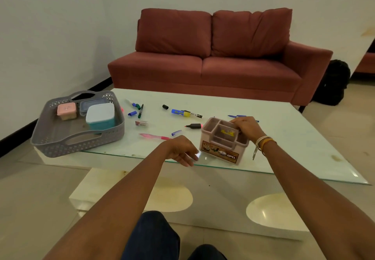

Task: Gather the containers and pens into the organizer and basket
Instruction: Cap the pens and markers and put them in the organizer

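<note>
Left hand hovers over the near edge of the glass tabletop, fingers loosely curled and slightly apart, holding nothing; the fingertips blur into a glare spot, so contact with the glass is unclear. Just to its right, the pink organizer sits at the near edge, compartments looking empty. Right hand rests on its far rim, fingers curled over the wall, probably to steady or reposition it before loading. Pens are not gathered yet: pink pen and a blue cap lie just beyond the left hand, a black highlighter sits beside the organizer, a blue-yellow marker and black cap lie farther back, and a blue pen is behind the right hand. A small cluster of pens lies near the basket. The grey basket overhangs the table's left corner and already holds the pink container, teal container and a clear lidded one, so the containers look done. Red sofa behind.
</note>
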Action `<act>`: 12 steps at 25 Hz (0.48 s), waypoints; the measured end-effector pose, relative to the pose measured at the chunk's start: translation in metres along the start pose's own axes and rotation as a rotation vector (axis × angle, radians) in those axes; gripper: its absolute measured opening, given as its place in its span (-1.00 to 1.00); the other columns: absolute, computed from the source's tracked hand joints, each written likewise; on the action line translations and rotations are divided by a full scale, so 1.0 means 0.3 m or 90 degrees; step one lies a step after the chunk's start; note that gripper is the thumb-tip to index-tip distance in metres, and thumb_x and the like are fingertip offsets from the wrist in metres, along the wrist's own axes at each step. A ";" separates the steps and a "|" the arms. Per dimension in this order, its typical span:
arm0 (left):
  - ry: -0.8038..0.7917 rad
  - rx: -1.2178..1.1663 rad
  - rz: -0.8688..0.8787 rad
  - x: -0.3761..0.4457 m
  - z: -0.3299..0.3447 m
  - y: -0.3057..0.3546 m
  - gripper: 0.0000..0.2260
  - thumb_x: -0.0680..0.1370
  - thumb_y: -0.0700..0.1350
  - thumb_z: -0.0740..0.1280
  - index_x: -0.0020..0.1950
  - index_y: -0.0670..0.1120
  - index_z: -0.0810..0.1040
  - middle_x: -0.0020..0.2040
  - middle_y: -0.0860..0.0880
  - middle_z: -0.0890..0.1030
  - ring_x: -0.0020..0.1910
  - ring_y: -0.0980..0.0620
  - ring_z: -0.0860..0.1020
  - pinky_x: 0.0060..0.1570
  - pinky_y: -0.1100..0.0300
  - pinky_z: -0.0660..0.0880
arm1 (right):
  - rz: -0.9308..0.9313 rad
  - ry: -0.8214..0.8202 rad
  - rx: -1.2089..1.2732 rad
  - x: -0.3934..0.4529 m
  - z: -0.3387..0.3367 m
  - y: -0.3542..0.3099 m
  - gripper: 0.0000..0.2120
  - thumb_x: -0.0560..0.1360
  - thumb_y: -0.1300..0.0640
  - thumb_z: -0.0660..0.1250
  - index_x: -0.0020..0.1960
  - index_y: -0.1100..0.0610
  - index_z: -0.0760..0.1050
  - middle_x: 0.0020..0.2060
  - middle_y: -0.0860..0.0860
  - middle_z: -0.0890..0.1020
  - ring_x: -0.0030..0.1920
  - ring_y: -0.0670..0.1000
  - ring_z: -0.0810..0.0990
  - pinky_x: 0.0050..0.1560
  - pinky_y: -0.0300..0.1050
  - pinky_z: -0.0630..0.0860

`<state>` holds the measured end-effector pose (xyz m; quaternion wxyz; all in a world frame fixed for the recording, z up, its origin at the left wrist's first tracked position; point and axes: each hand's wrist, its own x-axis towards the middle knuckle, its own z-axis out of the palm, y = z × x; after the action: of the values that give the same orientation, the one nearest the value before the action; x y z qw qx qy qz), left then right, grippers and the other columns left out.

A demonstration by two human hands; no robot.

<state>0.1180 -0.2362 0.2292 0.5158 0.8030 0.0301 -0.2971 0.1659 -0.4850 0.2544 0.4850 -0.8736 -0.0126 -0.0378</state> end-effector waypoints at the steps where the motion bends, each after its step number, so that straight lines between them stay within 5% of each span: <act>1: 0.052 0.009 0.034 0.019 0.009 0.005 -0.87 0.53 -0.23 0.32 0.05 -0.22 0.52 -0.10 -0.14 0.67 -0.32 -0.04 0.66 -0.38 0.17 0.60 | 0.014 0.007 0.002 0.001 -0.043 0.016 -0.76 0.50 0.26 0.22 -0.08 0.21 0.68 -0.16 0.18 0.68 -0.12 0.11 0.60 0.06 0.05 0.55; 4: 0.154 -0.013 0.133 0.060 0.049 0.034 -0.99 0.52 -0.23 0.34 -0.08 -0.16 0.55 -0.15 -0.11 0.64 -0.35 0.01 0.63 -0.47 0.22 0.55 | 0.057 0.016 -0.027 -0.008 -0.153 0.059 -0.78 0.47 0.27 0.25 -0.09 0.24 0.68 -0.17 0.19 0.69 -0.13 0.10 0.59 0.12 0.11 0.55; 12: 0.219 0.027 0.201 0.175 0.130 0.115 -0.93 0.52 -0.23 0.33 -0.01 -0.16 0.54 -0.14 -0.12 0.60 -0.35 0.03 0.60 -0.54 0.27 0.49 | 0.095 0.060 -0.183 0.039 -0.297 0.110 -0.64 0.45 0.35 0.14 -0.01 0.19 0.70 0.02 0.12 0.69 0.05 0.13 0.60 0.17 0.01 0.54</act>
<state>0.1559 -0.2987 0.2192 0.5262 0.8472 -0.0150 -0.0721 0.1748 -0.5782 0.2744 0.3564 -0.9298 0.0806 -0.0442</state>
